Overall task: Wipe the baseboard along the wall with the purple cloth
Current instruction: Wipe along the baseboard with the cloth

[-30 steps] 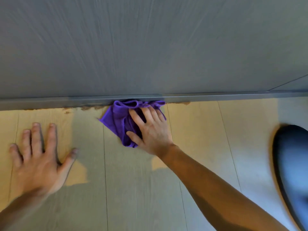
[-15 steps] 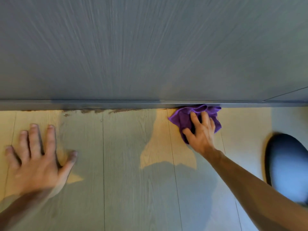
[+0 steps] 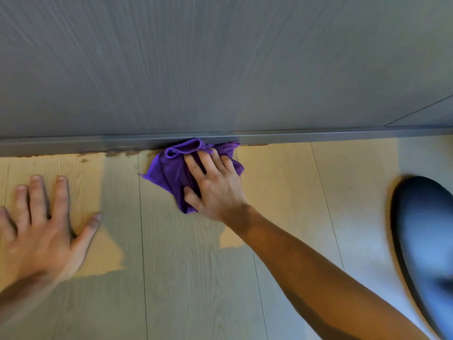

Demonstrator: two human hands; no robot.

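A grey baseboard (image 3: 73, 144) runs left to right along the foot of the grey wood-grain wall (image 3: 220, 65). The purple cloth (image 3: 169, 168) is bunched against the baseboard near the middle. My right hand (image 3: 215, 185) lies on the cloth with fingers spread, pressing its top edge onto the baseboard. My left hand (image 3: 41, 229) rests flat on the floor at the left, fingers apart, holding nothing. Brown marks (image 3: 117, 153) line the baseboard's lower edge to the left of the cloth.
Light wood-plank flooring (image 3: 282, 180) fills the lower frame, partly in shadow. A dark blue rounded object (image 3: 426, 241), blurred, sits on the floor at the right edge. A seam in the wall panel (image 3: 416, 111) rises at the upper right.
My right hand slid the cloth right along the baseboard, then back left toward the middle. My left hand has stayed planted on the floor.
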